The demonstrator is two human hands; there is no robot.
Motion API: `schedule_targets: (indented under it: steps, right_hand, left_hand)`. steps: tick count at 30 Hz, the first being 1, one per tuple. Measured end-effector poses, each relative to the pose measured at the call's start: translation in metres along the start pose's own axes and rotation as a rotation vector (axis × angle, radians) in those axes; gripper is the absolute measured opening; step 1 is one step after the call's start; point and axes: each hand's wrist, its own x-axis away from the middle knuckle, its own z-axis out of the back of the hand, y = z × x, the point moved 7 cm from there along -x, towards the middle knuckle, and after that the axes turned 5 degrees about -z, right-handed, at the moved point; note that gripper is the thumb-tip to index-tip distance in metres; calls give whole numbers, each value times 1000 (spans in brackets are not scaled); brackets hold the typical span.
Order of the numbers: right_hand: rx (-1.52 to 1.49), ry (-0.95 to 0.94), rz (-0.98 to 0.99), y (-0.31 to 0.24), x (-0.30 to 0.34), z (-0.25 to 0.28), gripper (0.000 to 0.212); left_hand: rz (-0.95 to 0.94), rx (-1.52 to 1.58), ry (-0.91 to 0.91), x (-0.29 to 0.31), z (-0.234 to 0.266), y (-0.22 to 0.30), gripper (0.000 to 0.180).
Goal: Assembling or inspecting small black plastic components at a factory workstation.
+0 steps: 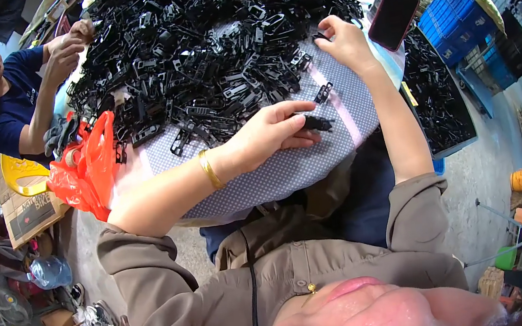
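A large heap of small black slotted plastic parts (pixel 194 53) covers most of the cloth-topped table. My left hand (pixel 273 131) curls round a small bunch of these black parts (pixel 318 123), which stick out past the fingertips over the dotted cloth (pixel 256 177). At the heap's right edge, my right hand (pixel 349 44) has thumb and forefinger closed about one small black part (pixel 321 36), mostly hidden by the fingers. A loose black part (pixel 324 93) lies on the pink stripe between my hands.
A phone (pixel 394 15) stands at the table's right edge, above a bin of black parts (pixel 436 93). Blue crates (pixel 452 16) are stacked beyond. A red plastic bag (pixel 87 169) and a yellow plastic piece (pixel 22 178) sit at left, near a co-worker (pixel 21 95) handling something small.
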Motion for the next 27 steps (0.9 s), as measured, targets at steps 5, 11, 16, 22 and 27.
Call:
schedule_targets:
  steps: [5,11,16,22,27]
  right_hand:
    - [-412,36,62,-29,34,26,47]
    - [-774,-290,304,-84,91,40,33]
    - [-573,-196,517,-104,105,55,32]
    - [-496,-143,632,-105,114,55,34]
    - [-552,-165,613,-102,114,44,30]
  left_hand:
    - [-11,248,133,2,8,6,36]
    - [-66,352,199,4,19,14,30]
    - [-115,302,184,1,18,16,31]
    - [-165,68,229,3,20,18,37]
    - [-231,-64,230,8,18,29,41]
